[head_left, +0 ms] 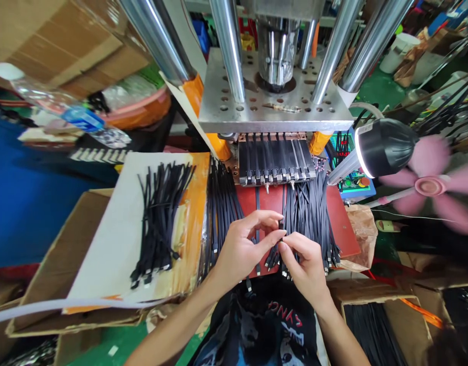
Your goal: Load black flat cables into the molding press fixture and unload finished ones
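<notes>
Both hands meet over a red board (343,223) in front of a press. Thumb and fingers of my left hand (245,241) pinch a short black cable (281,223) near its end. My right hand (304,262) closes on the same cable just below, its thumb and forefinger together. Behind them, a black fixture block (275,157) carries a row of cables with metal plugs along its front edge. Right beside the hands lies a bundle of flat black cables (308,208), plugs toward me. Another cable bundle (221,203) hangs left of the fixture.
Above the fixture stands a steel press plate (275,109) between upright rods. A lamp (386,147) and a pink fan (428,185) are at right. Left, more black cables (159,213) lie on a white board (104,239). A cardboard box (382,295) with cables sits lower right.
</notes>
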`<state>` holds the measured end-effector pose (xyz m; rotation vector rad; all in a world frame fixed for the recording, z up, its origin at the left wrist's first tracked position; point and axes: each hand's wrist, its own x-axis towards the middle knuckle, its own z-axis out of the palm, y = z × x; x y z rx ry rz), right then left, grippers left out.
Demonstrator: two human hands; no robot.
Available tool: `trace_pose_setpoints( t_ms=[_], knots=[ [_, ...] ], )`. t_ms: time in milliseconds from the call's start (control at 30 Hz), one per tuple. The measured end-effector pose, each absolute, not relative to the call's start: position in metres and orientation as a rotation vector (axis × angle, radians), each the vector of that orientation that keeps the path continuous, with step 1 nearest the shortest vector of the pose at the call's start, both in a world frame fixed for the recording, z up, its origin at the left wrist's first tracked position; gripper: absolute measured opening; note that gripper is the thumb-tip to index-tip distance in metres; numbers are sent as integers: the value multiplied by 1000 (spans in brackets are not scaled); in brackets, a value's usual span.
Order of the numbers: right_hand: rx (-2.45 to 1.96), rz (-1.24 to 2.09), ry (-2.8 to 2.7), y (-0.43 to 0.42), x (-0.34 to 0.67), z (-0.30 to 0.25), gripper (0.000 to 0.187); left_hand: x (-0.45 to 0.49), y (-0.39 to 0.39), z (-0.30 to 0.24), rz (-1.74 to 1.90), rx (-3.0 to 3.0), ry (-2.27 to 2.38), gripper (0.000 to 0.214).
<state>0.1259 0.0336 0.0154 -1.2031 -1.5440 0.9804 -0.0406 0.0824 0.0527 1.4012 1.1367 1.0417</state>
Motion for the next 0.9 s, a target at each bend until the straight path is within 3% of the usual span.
trace_pose_setpoints(
  t_ms=[100, 233, 333, 567, 667, 900],
  knots=[
    [-1231, 922, -1560, 33, 123, 18, 21, -39, 82, 48, 1035, 1312, 1131, 38],
    [-1257, 871, -1581, 33, 120, 22, 34, -39, 86, 48, 965, 1326, 1092, 25],
    [-1238, 878, -1590, 32, 121, 21, 39, -40, 88, 50, 955, 1373, 1057, 27],
    [-1355, 933, -1372, 24, 144, 13, 27, -45, 91, 55, 1018, 1501, 1017, 25],
    [-1301, 1052, -1307, 25, 153, 14, 31, -47, 92, 61, 939, 1477, 1013, 22],
    [-1161, 1059, -1232, 40, 146, 19, 26, -50, 101, 71, 796, 1215, 893, 39]
  ],
)
